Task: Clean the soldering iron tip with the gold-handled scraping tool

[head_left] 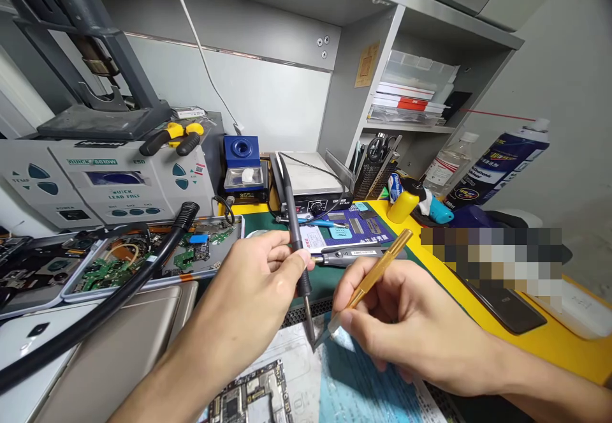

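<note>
While the left hand [261,276] grips a black soldering iron [295,238] with thumb and fingers closed round its shaft, the right hand [396,321] pinches a gold-handled tool [377,270] close beside it. Both tips meet low over the blue mat [363,391], seemingly touching, though that spot is too small to tell. A circuit board [251,400] lies just below the left wrist, and a tray of green boards [143,263] sits near the hot-air station [109,180].
</note>
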Available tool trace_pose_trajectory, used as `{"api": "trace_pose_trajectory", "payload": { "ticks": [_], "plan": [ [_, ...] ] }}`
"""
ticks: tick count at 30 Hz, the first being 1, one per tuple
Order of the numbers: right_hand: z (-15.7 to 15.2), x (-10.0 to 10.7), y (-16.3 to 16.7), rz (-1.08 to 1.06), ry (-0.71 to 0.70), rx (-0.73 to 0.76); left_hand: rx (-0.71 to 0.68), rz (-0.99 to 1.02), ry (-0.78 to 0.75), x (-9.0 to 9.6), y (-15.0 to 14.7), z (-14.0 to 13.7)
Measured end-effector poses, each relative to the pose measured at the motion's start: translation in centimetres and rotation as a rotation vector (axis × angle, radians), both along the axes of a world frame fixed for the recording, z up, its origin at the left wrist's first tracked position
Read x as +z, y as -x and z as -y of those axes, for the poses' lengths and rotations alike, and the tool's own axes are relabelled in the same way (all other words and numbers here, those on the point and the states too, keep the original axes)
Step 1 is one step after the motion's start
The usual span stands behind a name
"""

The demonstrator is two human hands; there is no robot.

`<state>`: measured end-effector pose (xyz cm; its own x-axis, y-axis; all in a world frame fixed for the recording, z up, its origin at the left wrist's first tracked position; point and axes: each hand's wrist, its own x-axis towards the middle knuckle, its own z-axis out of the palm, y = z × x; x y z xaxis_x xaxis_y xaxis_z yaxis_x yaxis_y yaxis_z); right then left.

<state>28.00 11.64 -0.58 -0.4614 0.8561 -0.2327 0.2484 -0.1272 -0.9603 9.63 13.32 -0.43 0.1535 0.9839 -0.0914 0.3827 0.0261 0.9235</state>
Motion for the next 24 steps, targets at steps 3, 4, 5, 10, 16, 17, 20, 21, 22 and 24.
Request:
{"api": "trace_pose_trajectory", "payload": {
  "ticks": [3, 4, 5, 10, 16, 17, 20, 21, 22, 24],
  "plan": [
    [0.04, 0.04, -0.03, -0.002, 0.003, 0.012, -0.009, 0.009, 0.002, -0.08, 0.0, 0.02],
    [0.05, 0.04, -0.06, -0.005, -0.001, 0.015, -0.013, 0.011, 0.002, -0.1, -0.01, 0.03],
    [0.07, 0.02, -0.11, -0.01, -0.007, 0.019, -0.015, 0.012, 0.002, -0.1, -0.03, 0.03],
    [0.1, -0.24, -0.33, -0.048, -0.011, 0.031, 0.005, 0.002, -0.009, -0.11, -0.12, -0.07],
    [-0.03, -0.24, -0.11, -0.041, -0.011, 0.03, 0.003, 0.012, 0.0, 0.03, -0.17, -0.19],
    [-0.02, -0.22, -0.1, -0.041, -0.01, 0.027, -0.001, 0.02, 0.0, 0.07, -0.15, -0.16],
    [0.06, -0.24, -0.18, -0.035, -0.021, 0.034, -0.005, 0.04, 0.007, 0.16, -0.09, -0.05],
    [0.1, -0.27, -0.23, -0.033, -0.025, 0.037, -0.005, 0.043, 0.01, 0.17, -0.09, -0.04],
    [0.15, -0.31, -0.28, -0.032, -0.026, 0.038, -0.007, 0.046, 0.012, 0.16, -0.1, -0.05],
    [0.25, -0.4, -0.36, -0.029, -0.028, 0.04, -0.009, 0.046, 0.015, 0.11, -0.14, -0.15]
  ]
}}
